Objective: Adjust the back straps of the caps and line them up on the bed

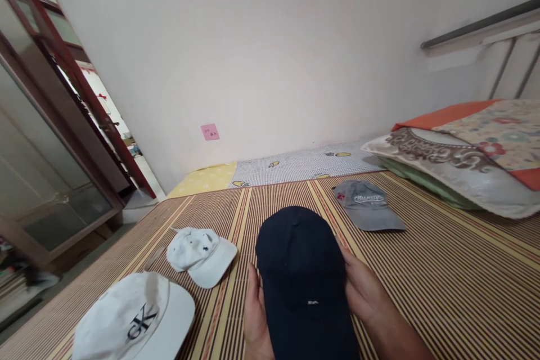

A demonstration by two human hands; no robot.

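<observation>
A dark navy baseball cap (301, 259) is held up over the striped mat, its brim toward me and a small pale mark above the brim. My left hand (256, 315) grips its left side, the thumb showing along the edge. On the other side, my right hand (363, 287) holds the cap, most fingers hidden behind it. To the left lie a white cap with black CK lettering (133, 318) and a smaller white cap with a tiny dark emblem (201, 254). Beyond my right hand rests a grey cap with white lettering (369, 204).
The bamboo-like striped mat (439, 270) covers the bed. Pillows (447, 166) are stacked at the right, near a grey rail (481, 25). A checked cloth (291, 167) runs along the white wall, which bears a pink note (210, 131). A brown door frame (88, 90) stands left.
</observation>
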